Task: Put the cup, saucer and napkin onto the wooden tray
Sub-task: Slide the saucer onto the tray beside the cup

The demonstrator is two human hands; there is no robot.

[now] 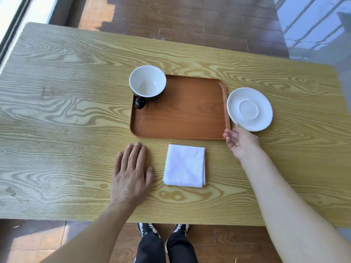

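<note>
Right hand (pixel 241 142) open, palm up, fingertips at the near rim of the saucer (pixel 249 109), apparently poised to slide under and lift it; the wooden tray (pixel 190 118) lies just to its left. Left hand (pixel 131 175) flat and empty on the bench (pixel 57 111), napkin (pixel 184 165) just to its right, off the tray. Cup (pixel 147 82) beyond it, already on the tray's far corner.

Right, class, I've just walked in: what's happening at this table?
A person is loading a wooden tray. The cup already sits in the tray's far left corner. The right hand is open at the near edge of the saucer, which lies on the table right of the tray. The left hand rests flat beside the folded napkin, untouched in front of the tray.
</note>
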